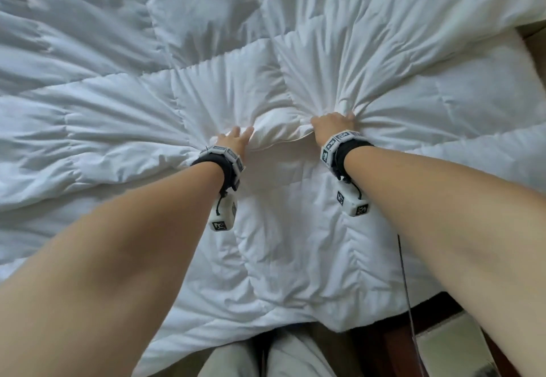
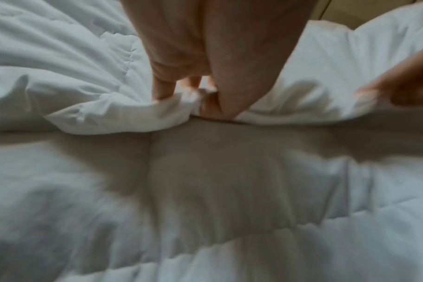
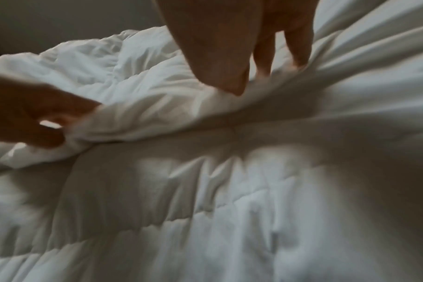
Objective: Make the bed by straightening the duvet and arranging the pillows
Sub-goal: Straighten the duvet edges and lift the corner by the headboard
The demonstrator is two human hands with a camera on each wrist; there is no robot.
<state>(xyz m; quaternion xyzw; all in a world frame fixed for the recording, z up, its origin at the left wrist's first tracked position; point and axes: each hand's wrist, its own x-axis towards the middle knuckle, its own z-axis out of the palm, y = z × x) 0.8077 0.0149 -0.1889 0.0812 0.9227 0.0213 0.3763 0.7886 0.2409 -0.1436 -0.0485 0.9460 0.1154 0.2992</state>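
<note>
A white quilted duvet covers the whole bed, folded back on itself across the middle. My left hand grips the folded edge of the duvet, fingers curled into the cloth. About a forearm's width to the right, my right hand grips the same edge, and creases fan out from both fists. In the left wrist view my left hand pinches a bunch of fabric. In the right wrist view my right hand digs its fingers into the fold. No pillows are in view.
The duvet's near edge hangs over the bed side in front of my legs. Dark floor and a pale object lie at the lower right. A thin cable dangles from my right arm. A beige surface shows past the bed's right edge.
</note>
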